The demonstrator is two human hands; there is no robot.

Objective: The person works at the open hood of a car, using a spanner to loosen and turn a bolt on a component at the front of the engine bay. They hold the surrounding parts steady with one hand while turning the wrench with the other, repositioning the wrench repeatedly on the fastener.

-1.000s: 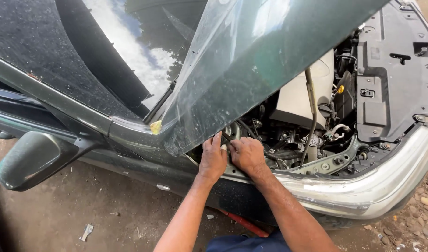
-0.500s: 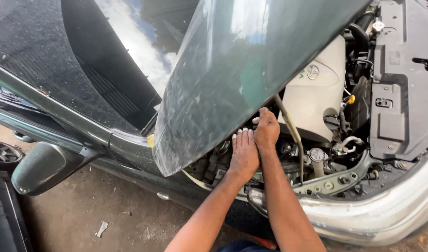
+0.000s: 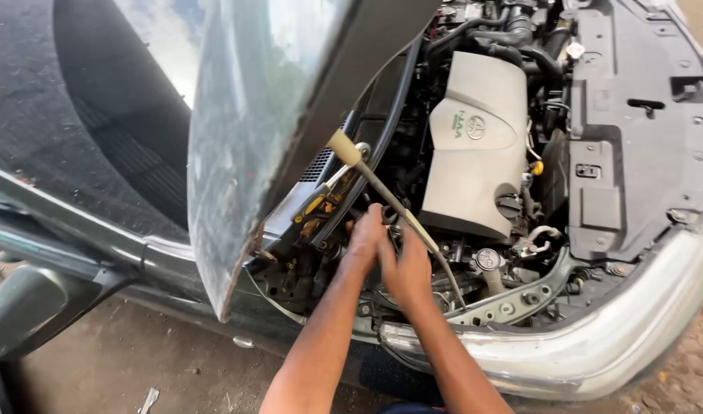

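I lean over the open engine bay of a dark green car. My left hand [image 3: 367, 236] and my right hand [image 3: 406, 270] sit side by side, low in the bay, fingers curled down among dark parts. What the fingers grip is hidden. A thin hood prop rod [image 3: 374, 180] with a pale end slants past both hands, just touching the right one. The raised hood [image 3: 274, 115] stands to the left of the hands. A beige engine cover [image 3: 474, 153] lies to their right.
A black plastic panel [image 3: 643, 130] covers the bay's right side, and the silver front bumper edge [image 3: 597, 345] curves below it. The windshield [image 3: 136, 46] and a side mirror [image 3: 29, 307] are at left. A small scrap [image 3: 148, 399] lies on the dirt ground.
My view has swung left and closer, showing more of the engine bay. Both hands have moved from the bay's edge deeper in, beside the prop rod.
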